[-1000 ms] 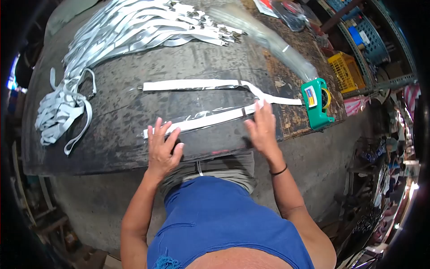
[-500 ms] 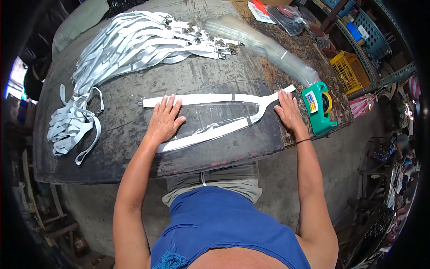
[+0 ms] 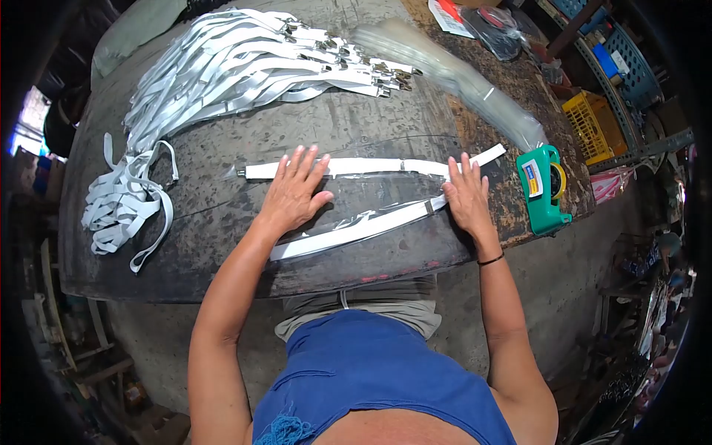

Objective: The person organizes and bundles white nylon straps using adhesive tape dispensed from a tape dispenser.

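A pair of white suspenders (image 3: 363,165) lies spread in a Y shape on the dark worktable (image 3: 215,215), with clear plastic film between and around its straps. My left hand (image 3: 293,194) rests flat on the upper strap, fingers spread. Over the joint where the straps meet lies my right hand (image 3: 467,199), its fingers stretched out; it covers that joint. The single end strap sticks out beyond it to the right. A metal clip (image 3: 241,173) shows at the upper strap's left end.
Many white suspenders with metal clips lie in a large pile (image 3: 245,67) at the back left, with a bundled heap of straps (image 3: 126,211) below. Clear plastic sleeves (image 3: 475,89) lie at the back right. A green tape dispenser (image 3: 539,193) stands near the right edge.
My right hand has moved left from the single end strap onto the joint. My left hand stays flat on the upper strap, slightly farther along it. The view has shifted a little.
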Demonstrator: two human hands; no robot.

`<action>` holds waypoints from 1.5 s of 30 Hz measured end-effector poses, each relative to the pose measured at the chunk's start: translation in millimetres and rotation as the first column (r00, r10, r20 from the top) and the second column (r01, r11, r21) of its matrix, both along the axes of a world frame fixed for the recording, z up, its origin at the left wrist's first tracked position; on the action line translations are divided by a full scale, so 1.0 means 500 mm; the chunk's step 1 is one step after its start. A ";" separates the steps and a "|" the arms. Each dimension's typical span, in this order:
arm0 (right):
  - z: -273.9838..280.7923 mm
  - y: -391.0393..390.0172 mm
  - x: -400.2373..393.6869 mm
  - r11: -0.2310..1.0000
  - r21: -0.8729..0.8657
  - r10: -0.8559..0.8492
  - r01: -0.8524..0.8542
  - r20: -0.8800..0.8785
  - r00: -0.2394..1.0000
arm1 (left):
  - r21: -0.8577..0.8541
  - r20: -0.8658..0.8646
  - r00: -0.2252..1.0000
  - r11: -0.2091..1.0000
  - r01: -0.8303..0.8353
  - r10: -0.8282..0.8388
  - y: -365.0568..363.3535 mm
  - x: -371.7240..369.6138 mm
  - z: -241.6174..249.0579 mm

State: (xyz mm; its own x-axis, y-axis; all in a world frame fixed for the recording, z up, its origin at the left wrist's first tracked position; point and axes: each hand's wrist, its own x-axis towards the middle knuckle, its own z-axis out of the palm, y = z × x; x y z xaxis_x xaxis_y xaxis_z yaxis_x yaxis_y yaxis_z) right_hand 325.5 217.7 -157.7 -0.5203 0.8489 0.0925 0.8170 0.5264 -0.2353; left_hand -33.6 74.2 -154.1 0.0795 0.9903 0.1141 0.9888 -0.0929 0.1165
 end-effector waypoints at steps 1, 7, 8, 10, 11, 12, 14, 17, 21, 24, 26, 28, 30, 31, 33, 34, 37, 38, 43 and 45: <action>-0.018 0.010 0.009 0.998 -0.025 -0.061 0.062 0.050 0.997 | -0.001 0.028 0.999 0.999 0.035 -0.035 0.006 0.002 0.001; -0.018 0.094 0.045 0.992 -0.043 0.117 -0.115 0.050 0.992 | -0.048 0.011 0.999 0.998 0.038 -0.037 0.005 0.011 -0.031; -0.015 0.102 0.050 0.990 -0.051 0.133 -0.130 0.061 0.989 | -0.034 0.028 0.999 0.999 0.039 -0.038 0.004 0.011 -0.032; -0.006 0.108 0.046 0.990 -0.076 0.125 -0.118 0.090 0.988 | -0.009 0.041 0.999 0.999 0.036 -0.035 0.002 0.010 -0.026; 0.001 0.100 0.036 0.995 -0.066 0.079 -0.072 0.117 0.990 | -0.011 0.034 0.999 1.000 0.012 -0.012 0.006 0.012 -0.027; 0.015 0.087 0.012 0.998 -0.016 0.070 -0.069 0.122 0.990 | -0.010 0.032 0.999 0.999 0.033 -0.032 0.009 0.012 -0.032; 0.042 0.054 -0.048 0.990 0.074 0.117 -0.123 0.080 0.990 | -0.023 0.016 1.000 1.000 0.018 -0.018 0.006 0.008 -0.041; 0.073 -0.024 -0.175 0.933 0.118 0.340 -0.341 0.030 0.940 | -0.016 0.083 0.996 0.999 0.043 -0.041 0.011 0.005 -0.045; 0.063 -0.089 -0.297 0.866 0.040 0.488 -0.498 0.147 0.860 | 0.030 0.141 0.989 0.999 0.045 -0.049 0.013 -0.001 -0.056; 0.016 -0.094 -0.323 0.874 -0.059 0.481 -0.482 0.247 0.841 | 0.109 0.226 0.969 0.991 0.072 -0.095 0.009 -0.013 -0.064; 0.016 -0.089 -0.327 0.873 -0.092 0.486 -0.479 0.257 0.835 | 0.085 0.200 0.978 0.995 0.044 -0.060 -0.006 -0.045 -0.053; 0.021 -0.088 -0.327 0.881 -0.154 0.473 -0.448 0.273 0.837 | 0.074 0.145 0.989 0.997 0.013 -0.024 -0.021 -0.083 -0.064; 0.019 -0.087 -0.325 0.881 -0.155 0.474 -0.448 0.285 0.833 | 0.011 0.101 0.995 1.000 -0.024 0.023 -0.040 -0.132 -0.041; 0.019 -0.087 -0.325 0.881 -0.156 0.474 -0.448 0.298 0.828 | -0.049 0.053 0.996 0.997 -0.063 0.066 -0.052 -0.158 -0.032; 0.025 -0.090 -0.327 0.878 -0.173 0.479 -0.446 0.305 0.823 | -0.078 0.016 0.996 0.993 -0.087 0.089 -0.076 -0.217 -0.031; 0.027 -0.090 -0.328 0.878 -0.174 0.478 -0.445 0.312 0.821 | -0.062 -0.007 0.986 0.984 -0.167 0.167 -0.092 -0.248 -0.028; 0.026 -0.088 -0.327 0.876 -0.187 0.481 -0.444 0.314 0.818 | 0.161 0.006 0.919 0.906 -0.391 0.395 -0.155 -0.321 -0.020; 0.023 -0.087 -0.325 0.877 -0.185 0.480 -0.443 0.317 0.818 | 0.161 -0.001 0.918 0.906 -0.392 0.397 -0.176 -0.331 -0.010; 0.020 -0.087 -0.326 0.879 -0.193 0.476 -0.436 0.311 0.822 | -0.235 0.918 -0.033 0.474 -0.849 0.395 -0.216 -0.342 -0.026; 0.022 -0.089 -0.328 0.875 -0.195 0.483 -0.443 0.301 0.822 | -0.272 0.930 -0.107 0.463 -0.844 0.352 -0.210 -0.365 -0.011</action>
State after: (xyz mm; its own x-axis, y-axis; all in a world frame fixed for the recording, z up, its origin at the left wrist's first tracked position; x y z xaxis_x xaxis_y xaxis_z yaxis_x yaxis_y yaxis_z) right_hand 161.7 173.2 -146.8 -0.8367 0.4943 -0.2358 0.5231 0.8488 -0.0768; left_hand -216.0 -30.8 -159.5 -0.9039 0.3936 -0.1672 -0.0885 0.2103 0.9736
